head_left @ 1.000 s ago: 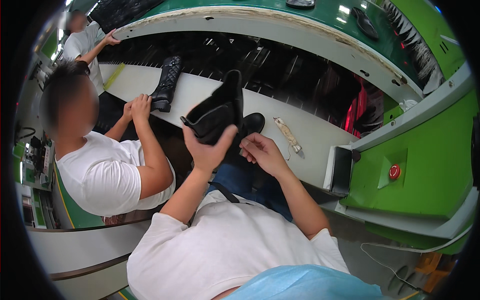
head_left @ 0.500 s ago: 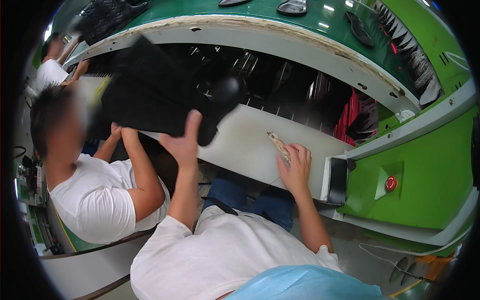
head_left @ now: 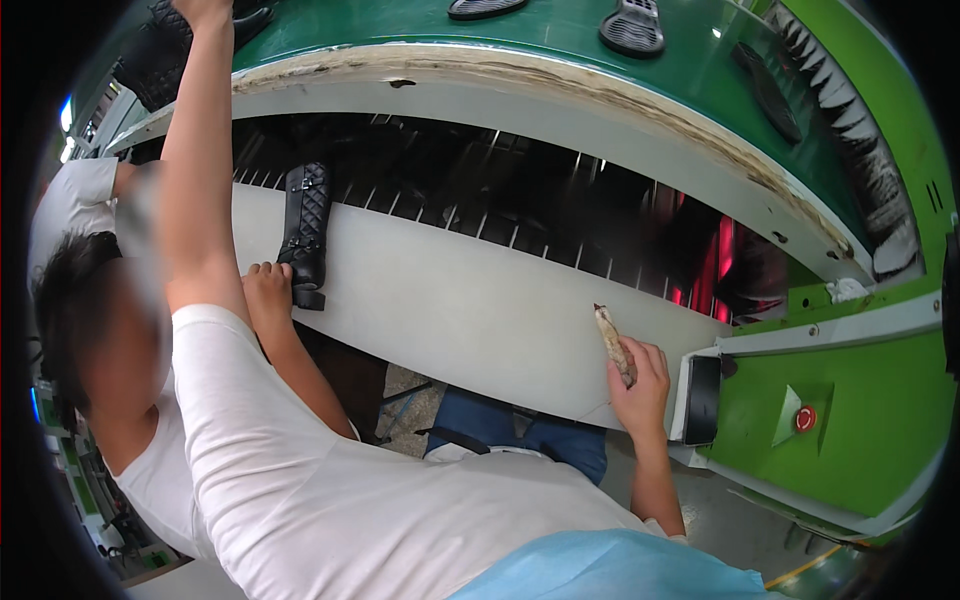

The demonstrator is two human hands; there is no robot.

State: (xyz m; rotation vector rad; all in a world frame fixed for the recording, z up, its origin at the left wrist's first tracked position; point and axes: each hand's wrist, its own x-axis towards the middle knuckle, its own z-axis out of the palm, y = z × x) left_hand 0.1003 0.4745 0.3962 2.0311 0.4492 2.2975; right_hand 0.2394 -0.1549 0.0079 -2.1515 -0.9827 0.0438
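Observation:
My left arm reaches far up and left over the green conveyor belt (head_left: 330,30). My left hand (head_left: 203,10) is cut off by the upper edge, close to black quilted boots (head_left: 155,65) on the belt; its fingers are hidden. My right hand (head_left: 642,388) rests at the right end of the white worktop (head_left: 470,300). It is closed round a short, pale, wrapped stick-like tool (head_left: 612,345) with a dark pointed tip. A black quilted boot (head_left: 304,225) with buckled straps lies on the worktop, touched at its heel end by a co-worker's hand (head_left: 268,292).
A co-worker (head_left: 160,470) sits close on my left. Shoe soles (head_left: 633,27) lie on the belt. Under it runs a dark slatted rack (head_left: 470,200). At right stands a green machine housing (head_left: 760,470) with a red button (head_left: 805,418) and a bristle curtain (head_left: 860,130).
My left hand has swung up and left, from beside the large black boot to the belt. That boot no longer hangs over the worktop. My right hand keeps the tool.

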